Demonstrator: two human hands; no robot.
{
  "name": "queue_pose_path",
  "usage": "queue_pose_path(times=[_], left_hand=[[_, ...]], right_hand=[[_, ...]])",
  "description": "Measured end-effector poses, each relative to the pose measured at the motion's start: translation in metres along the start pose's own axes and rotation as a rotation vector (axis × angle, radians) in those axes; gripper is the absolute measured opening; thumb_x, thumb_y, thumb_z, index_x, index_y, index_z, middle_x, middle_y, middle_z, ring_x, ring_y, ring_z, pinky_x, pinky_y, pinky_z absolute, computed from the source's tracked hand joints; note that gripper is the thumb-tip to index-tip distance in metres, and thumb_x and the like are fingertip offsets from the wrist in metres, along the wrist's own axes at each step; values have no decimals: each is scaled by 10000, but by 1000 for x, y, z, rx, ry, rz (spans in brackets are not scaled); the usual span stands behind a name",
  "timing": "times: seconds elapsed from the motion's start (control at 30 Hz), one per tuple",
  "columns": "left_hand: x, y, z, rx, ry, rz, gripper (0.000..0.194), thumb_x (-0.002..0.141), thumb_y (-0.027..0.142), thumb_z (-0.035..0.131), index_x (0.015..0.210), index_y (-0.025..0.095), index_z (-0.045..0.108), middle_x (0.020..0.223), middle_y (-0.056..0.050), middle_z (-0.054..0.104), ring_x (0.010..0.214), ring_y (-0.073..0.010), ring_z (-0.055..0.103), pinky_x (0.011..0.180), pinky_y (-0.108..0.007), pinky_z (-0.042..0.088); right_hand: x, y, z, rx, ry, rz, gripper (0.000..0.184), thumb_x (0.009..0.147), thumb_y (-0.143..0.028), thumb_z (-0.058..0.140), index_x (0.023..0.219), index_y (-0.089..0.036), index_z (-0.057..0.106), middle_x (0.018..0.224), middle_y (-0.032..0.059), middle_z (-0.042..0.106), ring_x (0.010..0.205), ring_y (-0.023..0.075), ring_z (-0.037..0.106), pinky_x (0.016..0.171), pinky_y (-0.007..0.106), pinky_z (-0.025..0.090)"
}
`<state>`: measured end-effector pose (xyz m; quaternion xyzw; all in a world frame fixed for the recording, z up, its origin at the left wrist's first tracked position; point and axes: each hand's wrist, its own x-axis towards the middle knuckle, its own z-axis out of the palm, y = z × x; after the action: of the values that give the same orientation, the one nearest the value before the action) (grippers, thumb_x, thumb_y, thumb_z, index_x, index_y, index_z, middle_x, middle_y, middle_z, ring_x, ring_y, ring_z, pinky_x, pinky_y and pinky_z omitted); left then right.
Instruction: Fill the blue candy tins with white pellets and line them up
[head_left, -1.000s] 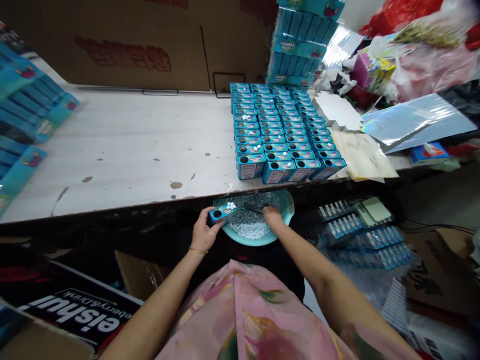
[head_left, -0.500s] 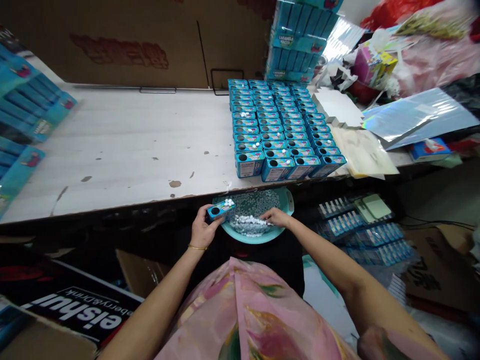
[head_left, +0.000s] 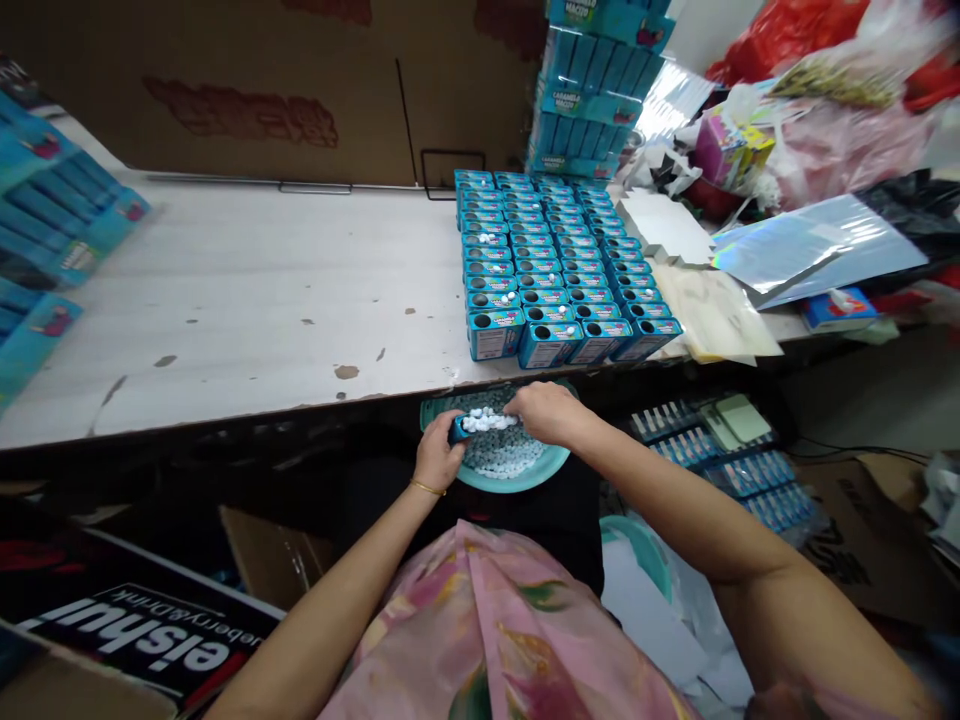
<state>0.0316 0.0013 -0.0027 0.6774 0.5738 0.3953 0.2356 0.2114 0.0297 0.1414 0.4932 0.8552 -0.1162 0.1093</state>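
Note:
My left hand [head_left: 436,455] grips a small blue tin [head_left: 459,430] over a teal bowl [head_left: 525,473] of white candies that rests on my lap below the table edge. A heap of white candies [head_left: 489,420] lies on top of the tin. My right hand [head_left: 547,412] is curled beside the tin, fingers pressed against the heap of candies on it. What those fingers hold is hidden. On the table above, rows of matching blue tins [head_left: 551,265] stand packed together, their round holes facing up.
The worn white table [head_left: 247,300] stretches to the left. Stacked blue cartons [head_left: 592,90] stand behind the tins, more [head_left: 45,220] at far left. Holographic sheets [head_left: 817,245] and bags clutter the right. More blue packs [head_left: 735,470] lie below right, a cardboard box [head_left: 150,640] at lower left.
My right hand has come out of the bowl to the tin, and more candies now sit piled on it. The left hand shifted the tin right, over the bowl.

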Motion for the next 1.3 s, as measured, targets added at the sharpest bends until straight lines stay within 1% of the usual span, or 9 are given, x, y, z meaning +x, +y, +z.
queue_pose_path(times=[0.2,0.43,0.63,0.77,0.87,0.97,1.07,1.17,1.3], left_hand=[[-1,-4,5,28,-10,25,338,649,173,505,986,172,514,990,-66,570,938,-214,518,845,-354,405],[0,-7,2,-15,2,4,357,641,186,515,998,188,508,984,-50,569,938,-208,524,838,-346,408],[0,-8,4,-55,-23,14,346,652,185,527,997,188,504,988,-51,564,943,-203,518,853,-351,401],[-4,-5,-9,-92,31,10,328,674,212,538,999,197,498,971,-44,564,921,-193,525,836,-345,409],[-9,-4,-22,-80,50,36,315,684,215,537,996,196,505,969,-43,565,909,-187,524,834,-342,408],[-13,-4,-30,-64,67,25,307,688,235,544,990,196,512,957,-41,567,899,-185,527,828,-341,411],[-16,-4,-33,-60,94,-20,313,676,256,563,980,198,514,939,-34,570,886,-181,534,821,-336,415],[-17,-4,-35,-72,133,-70,319,666,271,578,969,195,512,931,-28,573,865,-170,538,806,-319,422],[-16,-6,-38,-100,153,-117,344,652,295,597,967,196,503,902,-16,574,827,-157,542,774,-298,430]], right_hand=[[2,-27,-14,-149,-21,0,312,760,-151,404,995,-139,610,923,159,629,893,218,576,738,309,425],[-15,2,-2,-74,-27,-10,302,746,-143,396,917,-227,631,906,75,635,839,197,579,688,282,409],[-26,18,20,49,50,14,353,784,-157,366,1000,-303,603,919,24,622,863,164,556,692,246,381],[-30,42,45,230,157,70,355,803,-182,364,1077,-263,574,941,22,618,899,136,540,744,206,373],[-12,55,83,303,117,169,360,794,-162,367,1082,-227,572,974,42,613,921,143,539,762,207,380],[17,43,125,253,-10,287,368,786,-101,332,1042,-162,589,1039,124,587,949,197,537,779,275,390],[40,21,154,256,-63,278,365,802,-93,299,1031,-96,582,1056,191,568,977,221,525,810,321,379],[51,14,165,343,-128,183,301,779,-138,394,976,-147,621,1001,120,615,927,182,549,791,272,388],[48,34,161,485,-221,105,300,693,-129,495,941,-187,653,830,2,668,747,119,575,664,183,409]])
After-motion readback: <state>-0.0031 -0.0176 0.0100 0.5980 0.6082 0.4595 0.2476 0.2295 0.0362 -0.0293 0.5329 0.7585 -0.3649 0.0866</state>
